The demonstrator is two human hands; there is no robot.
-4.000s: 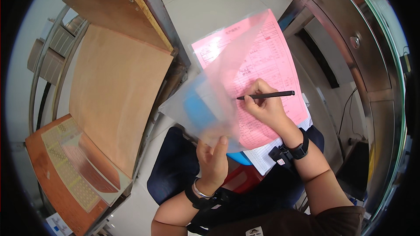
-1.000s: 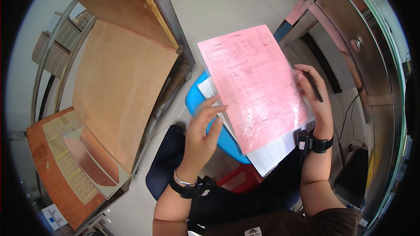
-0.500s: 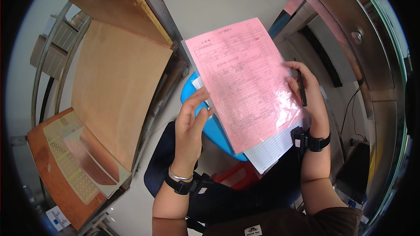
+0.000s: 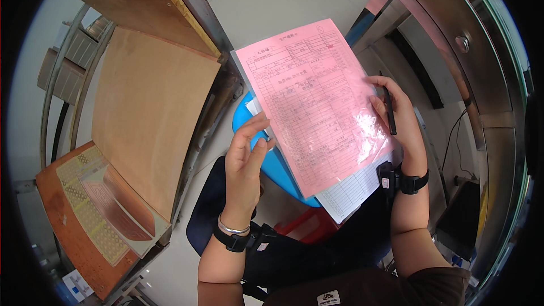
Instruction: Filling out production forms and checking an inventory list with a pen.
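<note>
A pink printed form (image 4: 317, 107) in a shiny clear sleeve lies tilted in front of me, over a blue stool seat (image 4: 275, 173). A white gridded sheet (image 4: 354, 190) pokes out under its lower right corner. My left hand (image 4: 243, 158) is at the form's left edge, its fingertips at the margin and its thumb apart from them. My right hand (image 4: 399, 113) is at the right edge, with a black pen (image 4: 390, 107) held upright among its fingers. The thumb and forefinger meet the sleeve's edge; how firmly they grip it I cannot tell.
To the left stands a wooden board rack (image 4: 156, 96) with a metal frame. Patterned copper-coloured plates (image 4: 116, 209) lie on its lower orange-brown board. A steel cabinet with drawers (image 4: 464, 45) runs along the right. Something red (image 4: 306, 225) shows below the stool seat.
The form has shifted slightly up and left, and its print looks sharper. Both hands keep nearly the same places, and the pen stays in my right hand.
</note>
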